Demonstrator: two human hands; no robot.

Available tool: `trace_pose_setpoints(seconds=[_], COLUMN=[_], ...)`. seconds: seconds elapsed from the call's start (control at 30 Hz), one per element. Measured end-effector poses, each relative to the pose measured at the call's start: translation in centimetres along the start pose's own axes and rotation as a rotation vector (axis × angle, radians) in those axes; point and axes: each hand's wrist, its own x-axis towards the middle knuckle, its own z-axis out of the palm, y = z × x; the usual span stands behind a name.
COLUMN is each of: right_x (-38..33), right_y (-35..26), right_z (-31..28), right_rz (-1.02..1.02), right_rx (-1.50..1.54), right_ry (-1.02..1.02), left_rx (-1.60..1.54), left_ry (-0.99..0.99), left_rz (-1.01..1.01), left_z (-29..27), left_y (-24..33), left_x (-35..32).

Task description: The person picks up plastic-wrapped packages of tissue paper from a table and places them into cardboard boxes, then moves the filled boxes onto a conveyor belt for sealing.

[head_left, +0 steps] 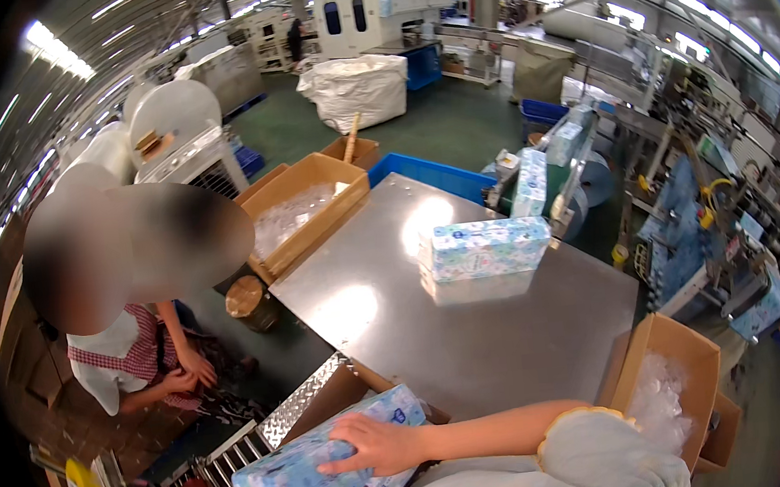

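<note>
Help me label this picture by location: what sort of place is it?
Most likely a factory packing area: machinery stands at the right, big white rolls sit at the back left, and the right hand grips a blue-patterned pack.

Held from above by my right hand (372, 442), the long, blue-and-white floral, soft-wrapped pack (301, 465) looks closed and lies diagonally, near end left, far end right.
</note>
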Motion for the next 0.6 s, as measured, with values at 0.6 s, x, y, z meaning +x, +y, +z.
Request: trace_pose_setpoints(seconds=[0.6], right_x=[-5.7], right_y=[15.2], right_z=[10.7], right_rz=[0.583], right_rx=[-0.399], right_ry=[-0.596], left_rx=[0.194], left_ry=[0.737], left_rz=[0.152], left_z=[-5.2], left_y=[5.1], left_x=[0.2])
